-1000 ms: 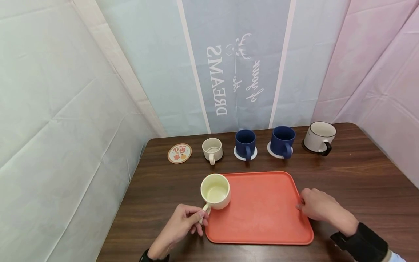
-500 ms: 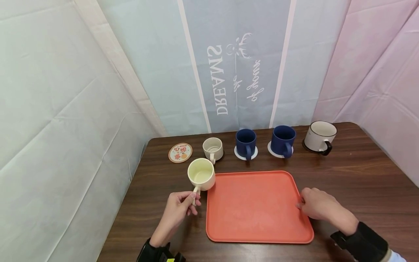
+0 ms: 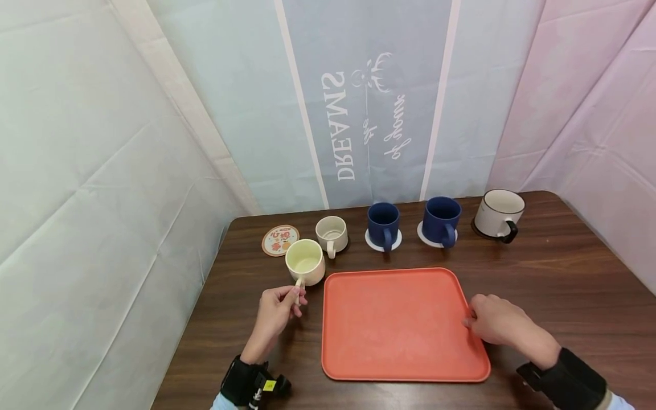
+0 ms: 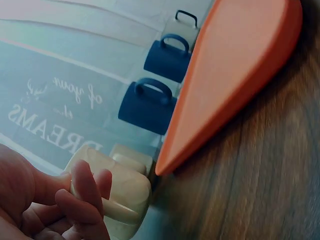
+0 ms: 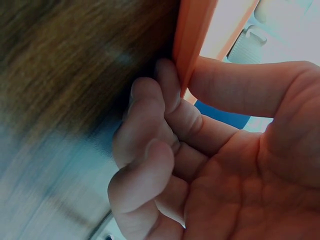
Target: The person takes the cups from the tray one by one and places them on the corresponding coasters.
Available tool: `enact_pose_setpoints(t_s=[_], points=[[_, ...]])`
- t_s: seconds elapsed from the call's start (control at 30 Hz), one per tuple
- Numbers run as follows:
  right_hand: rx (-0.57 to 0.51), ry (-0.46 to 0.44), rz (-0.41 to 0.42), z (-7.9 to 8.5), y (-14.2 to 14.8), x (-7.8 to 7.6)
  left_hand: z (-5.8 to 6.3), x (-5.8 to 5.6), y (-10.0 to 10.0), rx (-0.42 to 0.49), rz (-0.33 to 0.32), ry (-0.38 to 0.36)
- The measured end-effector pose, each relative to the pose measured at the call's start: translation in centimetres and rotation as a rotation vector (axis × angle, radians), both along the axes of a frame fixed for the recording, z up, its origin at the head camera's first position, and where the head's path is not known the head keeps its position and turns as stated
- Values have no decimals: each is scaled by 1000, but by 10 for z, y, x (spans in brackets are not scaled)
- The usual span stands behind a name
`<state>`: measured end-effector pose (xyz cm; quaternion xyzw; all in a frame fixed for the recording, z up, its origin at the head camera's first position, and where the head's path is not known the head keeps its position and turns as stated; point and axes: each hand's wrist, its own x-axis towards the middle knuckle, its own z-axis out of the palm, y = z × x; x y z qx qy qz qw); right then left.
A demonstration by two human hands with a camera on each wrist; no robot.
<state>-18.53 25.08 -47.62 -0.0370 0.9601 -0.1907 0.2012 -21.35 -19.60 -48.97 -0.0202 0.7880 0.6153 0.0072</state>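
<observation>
My left hand (image 3: 277,310) pinches the handle of a pale yellow mug (image 3: 305,263), just left of the tray's far left corner. In the left wrist view, thumb and fingers close round the handle of that mug (image 4: 125,192). Whether its base touches the table cannot be told. A round printed coaster (image 3: 280,240) lies behind it, partly covered by the mug's rim. My right hand (image 3: 499,320) grips the right edge of an orange-red tray (image 3: 405,324). The right wrist view has the thumb on the inner side of the tray rim (image 5: 192,40) and curled fingers outside.
Along the table's back stand a small cream cup (image 3: 331,234), two navy mugs (image 3: 383,225) on white coasters, and a white mug (image 3: 499,213) with a black handle on a dark coaster. Fabric curtains (image 3: 379,102) hang behind the dark wood table (image 3: 246,285).
The pale yellow mug has moved from over the tray's left side, leftward and away toward the printed coaster, in my left hand. My right hand and the tray have stayed put.
</observation>
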Motion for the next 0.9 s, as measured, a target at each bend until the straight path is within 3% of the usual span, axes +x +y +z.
enact_pose_setpoints(t_s=[0.23, 0.5, 0.9], points=[[-10, -6, -1, 0, -1, 0, -9, -12, -7, -23, 59, 18], [-7, -11, -2, 1, 0, 0, -11, -29, -14, -41, 128, 63], [-8, -25, -8, 2, -2, 0, -16, -51, -19, -158, 257, 111]])
